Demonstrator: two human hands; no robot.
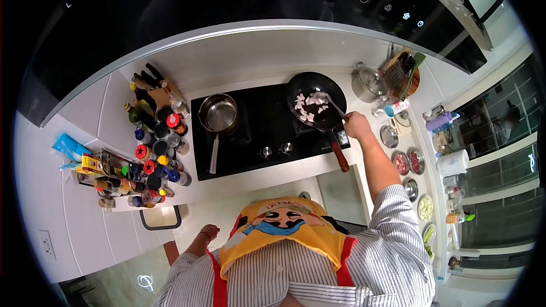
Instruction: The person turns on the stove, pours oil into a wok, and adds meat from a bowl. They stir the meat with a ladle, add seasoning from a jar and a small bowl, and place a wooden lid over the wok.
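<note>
My right hand (357,125) is closed round the handle of a metal spatula (336,106). The spatula's head rests inside a black wok (310,83), among small pale pieces of meat (307,117). The wok sits on the right side of the black cooktop (259,136), its wooden handle (339,156) pointing toward me. Down beside my body, away from the counter, hangs my left hand (210,231); its fingers look curled, with nothing visible in them. On the left burner stands a steel saucepan (219,113), its handle also toward me.
Crowded bottles and jars (162,148) stand left of the cooktop, below a knife block (161,98). A lidded steel pot (369,84) is at the back right. Bowls of raw meat (401,163) and chopped vegetables (425,207) line the right counter. A range hood (227,25) overhangs everything.
</note>
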